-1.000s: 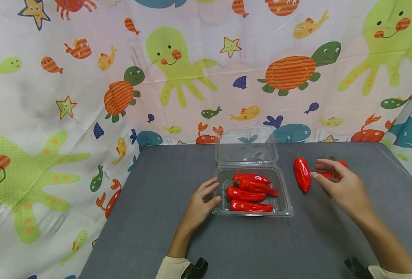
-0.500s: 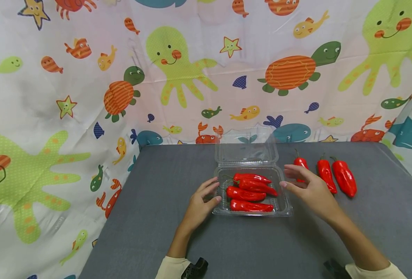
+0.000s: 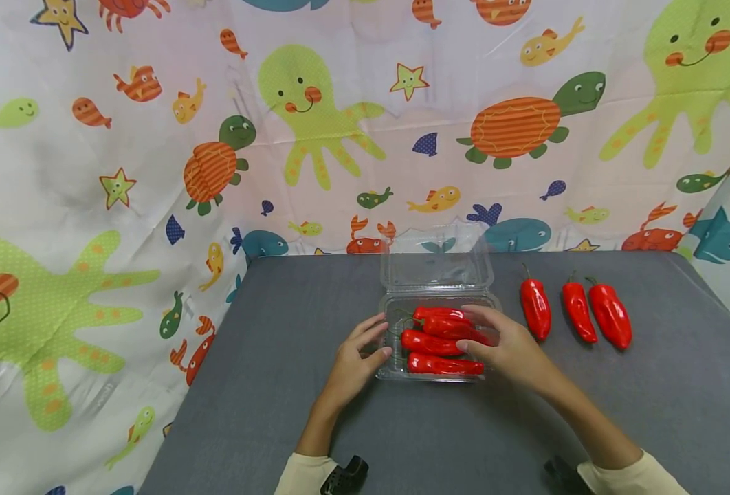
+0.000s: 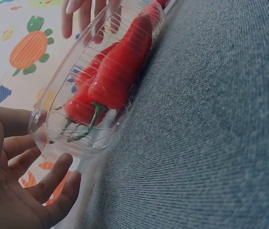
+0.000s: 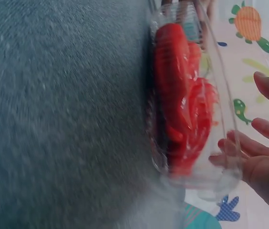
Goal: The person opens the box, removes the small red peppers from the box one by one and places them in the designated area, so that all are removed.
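A clear plastic clamshell box (image 3: 396, 376) stands with its lid (image 3: 436, 271) tipped back. Several red peppers lie across it, the nearest pepper (image 3: 445, 364) along its front side. My left hand (image 3: 355, 361) is at the box's left side, fingers loosely bent; in the left wrist view a finger (image 4: 17, 121) touches the rim. Over the box's right part reaches my right hand (image 3: 513, 347), thumb and fingers spread apart above the peppers and covering some of their right ends. The right wrist view, blurred, shows those fingers (image 5: 249, 143) apart with nothing between them.
Three more red peppers lie on the grey cloth right of the box: a left one (image 3: 535, 309), a slim middle one (image 3: 578, 313) and a wide right one (image 3: 611, 316). A curtain (image 3: 340, 137) with sea animals hangs behind the table (image 3: 266, 385).
From above the loose peppers on the right, my right hand has moved left and now hangs over the box. The left hand and the peppers have stayed where they were.
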Motion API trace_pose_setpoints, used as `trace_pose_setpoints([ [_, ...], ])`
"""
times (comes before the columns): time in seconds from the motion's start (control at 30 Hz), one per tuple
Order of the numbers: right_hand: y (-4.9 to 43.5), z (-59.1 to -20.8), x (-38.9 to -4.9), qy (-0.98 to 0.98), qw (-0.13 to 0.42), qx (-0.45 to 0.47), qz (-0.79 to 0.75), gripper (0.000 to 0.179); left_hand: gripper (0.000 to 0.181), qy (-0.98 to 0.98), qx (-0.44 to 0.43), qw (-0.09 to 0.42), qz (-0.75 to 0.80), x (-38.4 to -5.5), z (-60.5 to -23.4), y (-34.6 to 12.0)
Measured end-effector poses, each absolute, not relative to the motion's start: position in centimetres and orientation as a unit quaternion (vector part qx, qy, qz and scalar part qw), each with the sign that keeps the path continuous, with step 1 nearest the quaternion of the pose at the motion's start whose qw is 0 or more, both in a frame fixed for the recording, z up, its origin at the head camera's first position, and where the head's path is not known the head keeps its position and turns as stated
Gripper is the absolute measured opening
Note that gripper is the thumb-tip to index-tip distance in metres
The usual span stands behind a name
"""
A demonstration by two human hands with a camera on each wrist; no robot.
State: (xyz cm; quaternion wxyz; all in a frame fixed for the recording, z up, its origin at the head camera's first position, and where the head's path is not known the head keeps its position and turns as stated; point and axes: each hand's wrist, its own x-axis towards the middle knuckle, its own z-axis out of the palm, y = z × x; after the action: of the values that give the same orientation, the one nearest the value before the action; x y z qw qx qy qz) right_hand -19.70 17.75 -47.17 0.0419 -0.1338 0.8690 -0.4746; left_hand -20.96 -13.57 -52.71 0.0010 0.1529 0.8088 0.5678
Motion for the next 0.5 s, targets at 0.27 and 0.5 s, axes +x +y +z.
trace_pose_setpoints([
  [0.27, 16.3, -47.9, -20.2, 0.892, 0.032, -0.143, -0.427, 0.072, 0.052, 0.810, 0.152, 0.005, 0.566, -21.0, -52.7, -13.5],
  [0.5, 15.7, -48.8, -20.6, 0.901, 0.013, -0.155, -0.405, 0.067, 0.051, 0.811, 0.153, 0.003, 0.565, -21.0, -52.8, -13.6],
])
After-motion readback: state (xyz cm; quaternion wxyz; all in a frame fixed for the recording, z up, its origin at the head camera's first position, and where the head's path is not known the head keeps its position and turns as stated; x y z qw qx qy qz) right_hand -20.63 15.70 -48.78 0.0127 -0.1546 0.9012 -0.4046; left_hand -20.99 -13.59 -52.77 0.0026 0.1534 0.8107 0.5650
